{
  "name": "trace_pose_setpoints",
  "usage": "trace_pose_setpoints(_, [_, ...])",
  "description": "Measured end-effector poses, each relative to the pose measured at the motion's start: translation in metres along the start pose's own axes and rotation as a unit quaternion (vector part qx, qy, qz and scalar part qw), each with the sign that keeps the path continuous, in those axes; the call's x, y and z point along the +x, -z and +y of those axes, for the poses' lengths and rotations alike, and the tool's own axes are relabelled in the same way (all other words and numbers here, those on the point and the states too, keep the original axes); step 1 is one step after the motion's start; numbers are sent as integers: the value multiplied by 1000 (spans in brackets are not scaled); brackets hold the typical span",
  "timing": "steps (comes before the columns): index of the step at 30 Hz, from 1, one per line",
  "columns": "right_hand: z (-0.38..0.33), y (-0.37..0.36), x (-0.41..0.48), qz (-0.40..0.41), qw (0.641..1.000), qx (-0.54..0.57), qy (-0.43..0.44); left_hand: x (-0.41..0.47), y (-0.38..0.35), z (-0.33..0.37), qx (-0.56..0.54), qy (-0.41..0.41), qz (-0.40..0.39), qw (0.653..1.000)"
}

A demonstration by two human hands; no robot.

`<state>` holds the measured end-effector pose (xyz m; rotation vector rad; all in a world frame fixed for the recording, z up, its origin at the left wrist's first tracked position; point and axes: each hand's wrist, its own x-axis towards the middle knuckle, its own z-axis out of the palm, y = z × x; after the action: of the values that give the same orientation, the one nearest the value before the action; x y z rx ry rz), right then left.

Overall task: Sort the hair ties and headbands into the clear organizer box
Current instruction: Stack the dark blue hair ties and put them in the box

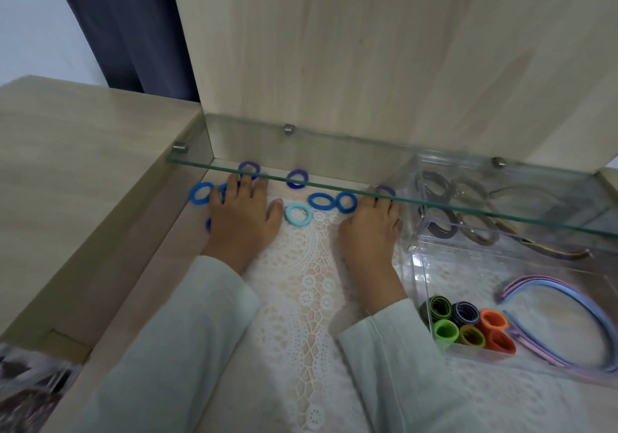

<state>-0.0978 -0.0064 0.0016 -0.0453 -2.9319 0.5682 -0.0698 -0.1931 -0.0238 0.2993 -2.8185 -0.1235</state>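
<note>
Left grip (242,218) lies flat, fingers spread, on the lace cloth (311,282) among loose blue hair ties (321,201), far left under the glass shelf (334,188). Right grip (369,232), fingers straight, reaches a purple tie (385,191) just left of the clear organizer box (421,265), which holds rolled ties (468,325) and pastel headbands (541,299).

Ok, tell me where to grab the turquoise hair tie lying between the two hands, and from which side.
I'd pinch the turquoise hair tie across its left rim, from above, with the left hand, whose thumb is beside it. It lies flat on the lace cloth, clear of the front edge of the glass shelf.
</note>
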Motion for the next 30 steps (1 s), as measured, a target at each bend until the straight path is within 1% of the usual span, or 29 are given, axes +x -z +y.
trace_pose_setpoints(2, [0, 0, -1, 9, 1000, 0, 0, 0, -1, -1, -4, -7, 21, 1000])
trace_pose_setpoints(7, [2, 0, -4, 42, 999, 16, 8, -3, 0, -1, -30, -18, 120, 992])
trace_pose_setpoints(12, [5, -1, -11, 75, 996, 37, 30, -8, 2, 1, -43, -48, 169, 984])
trace_pose_setpoints(16, [8, -3, -18, 87, 994, 54, 44, -16, 6, 4, -35, -65, 181, 981])
trace_pose_setpoints(19, [10, -3, -19, 91, 993, 60, 46, -27, 10, 9, -34, -85, 172, 981])
trace_pose_setpoints(23, [12, -4, -25, 102, 991, 68, 56, -41, 16, 13, -39, -92, 159, 982])
trace_pose_setpoints(26, [13, -4, -31, 120, 987, 88, 66, -50, 19, 12, -41, -96, 159, 982])
trace_pose_setpoints(30, [16, -4, -38, 129, 985, 87, 70, -61, 22, 11, -43, -107, 171, 979])
